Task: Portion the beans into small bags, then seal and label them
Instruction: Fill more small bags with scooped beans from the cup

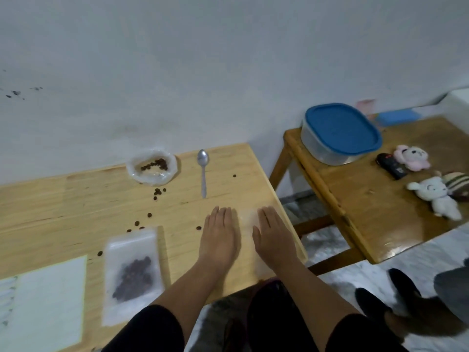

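My left hand and my right hand lie flat, palms down, near the right edge of the light wooden table. A faint clear bag lies under and between them. A clear bag with dark beans inside lies flat to the left of my left hand. At the back, a plastic-lined bowl holds a few beans. A metal spoon lies to its right. Several loose beans are scattered across the table.
A white label sheet lies at the front left. A darker side table on the right carries a blue-lidded container, plush toys and a black remote. Someone's dark shoes are on the floor.
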The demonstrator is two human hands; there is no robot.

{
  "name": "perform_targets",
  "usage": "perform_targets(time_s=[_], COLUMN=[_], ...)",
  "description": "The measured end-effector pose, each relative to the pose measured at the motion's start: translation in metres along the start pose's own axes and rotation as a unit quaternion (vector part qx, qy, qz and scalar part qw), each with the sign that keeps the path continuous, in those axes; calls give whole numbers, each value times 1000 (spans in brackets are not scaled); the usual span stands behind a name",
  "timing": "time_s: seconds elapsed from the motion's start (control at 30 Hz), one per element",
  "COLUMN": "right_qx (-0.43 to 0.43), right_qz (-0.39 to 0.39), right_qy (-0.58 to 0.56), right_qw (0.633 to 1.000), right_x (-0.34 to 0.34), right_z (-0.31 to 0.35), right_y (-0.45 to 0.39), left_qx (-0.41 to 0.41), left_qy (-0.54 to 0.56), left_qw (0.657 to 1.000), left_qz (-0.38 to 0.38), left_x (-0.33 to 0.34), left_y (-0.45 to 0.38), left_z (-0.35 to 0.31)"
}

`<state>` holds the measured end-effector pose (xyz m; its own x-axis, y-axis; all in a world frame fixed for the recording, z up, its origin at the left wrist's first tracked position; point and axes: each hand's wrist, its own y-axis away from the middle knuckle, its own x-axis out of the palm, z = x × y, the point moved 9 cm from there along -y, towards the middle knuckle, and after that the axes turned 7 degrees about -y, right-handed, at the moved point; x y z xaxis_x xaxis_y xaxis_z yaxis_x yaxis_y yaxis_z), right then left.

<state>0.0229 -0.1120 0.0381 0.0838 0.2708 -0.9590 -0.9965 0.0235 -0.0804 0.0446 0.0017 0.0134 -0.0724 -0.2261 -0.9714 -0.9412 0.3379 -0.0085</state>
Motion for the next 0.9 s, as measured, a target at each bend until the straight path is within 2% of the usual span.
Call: perform_targets(time_s=[0.3, 0.43, 0.53, 0.6, 0.67, 0.73, 0.9], right_qx=[27, 49, 48, 45, 52, 62, -1], right_qz=[-5, 15, 11, 7, 5, 14, -74], right_qy=[-8, -40, -56, -71, -109, -162, -172], right_qw=[1000, 998, 997, 996, 993, 985, 982], right_x=[34, 50, 55, 54, 48, 42, -12], right_z=[-62, -73, -77, -79, -79, -81, -56], right_y=[18, 22, 22, 22, 19, 11, -36], left_qx=[4, 4, -26, -114, -170, -185, -151], left_qy=[-66, -28, 64, 203, 296, 342, 347], left_qw=[996, 999, 998, 972, 940, 921, 922], left_qz=[52, 16, -13, -19, -26, -28, -83], left_x=[71, 62, 56, 49, 41, 33, -6], left_y=[-3, -14, -23, -27, -31, -35, -43], left_z=[-33, -42, -38, -25, -14, -10, 5])
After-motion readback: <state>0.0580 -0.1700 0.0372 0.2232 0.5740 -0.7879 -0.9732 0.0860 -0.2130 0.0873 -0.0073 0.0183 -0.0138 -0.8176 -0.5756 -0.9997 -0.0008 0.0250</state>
